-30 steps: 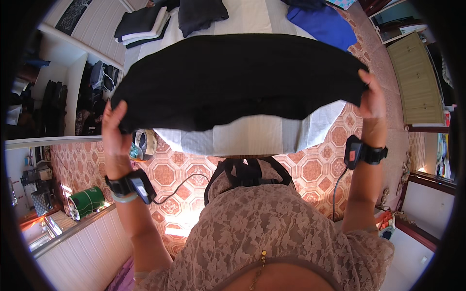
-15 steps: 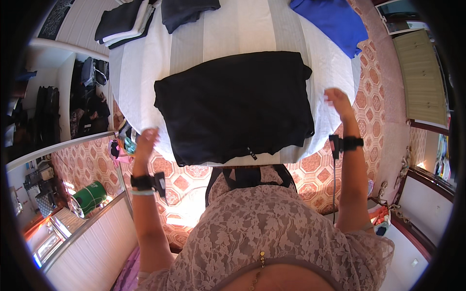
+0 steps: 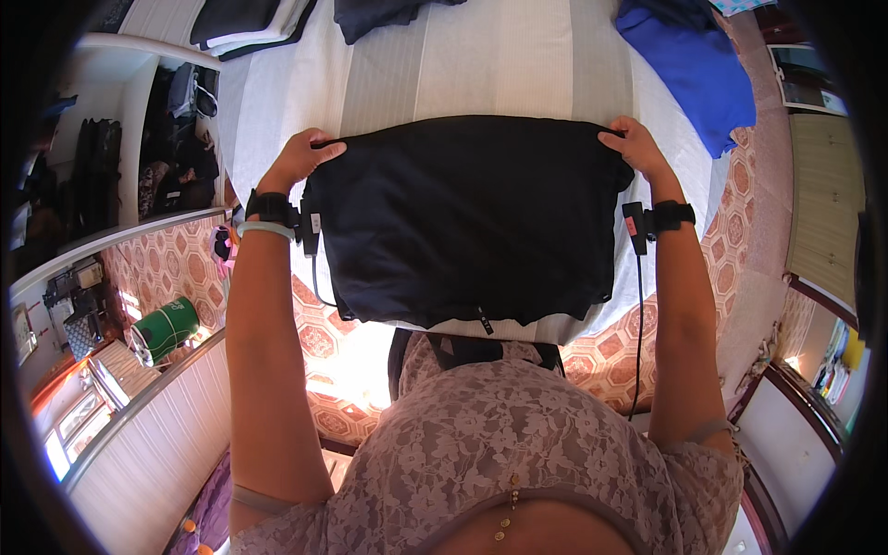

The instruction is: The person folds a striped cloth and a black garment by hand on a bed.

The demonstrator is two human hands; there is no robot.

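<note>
A black garment (image 3: 472, 222) lies spread in a wide rectangle at the near side of the cloth-covered table, with a small black-and-white tag (image 3: 485, 320) by its near edge. Its exact kind cannot be told. At the far left corner, my left hand (image 3: 298, 159) pinches the fabric between thumb and fingers. My right hand (image 3: 638, 151) grips the far right corner in the same way, and the far edge runs fairly straight between the two. Both forearms reach along the garment's sides, each wearing a black wrist strap with a small device.
Dark and white folded clothes (image 3: 254, 26) are stacked at the far left of the table (image 3: 499, 69). Beside them lies a dark folded garment (image 3: 384, 17). A blue garment (image 3: 689, 69) hangs over the far right edge. Left stands an open wardrobe (image 3: 129, 139).
Both hands have come from beside the garment to its far corners and taken hold of them. The far edge now sits a little nearer to me and straighter.
</note>
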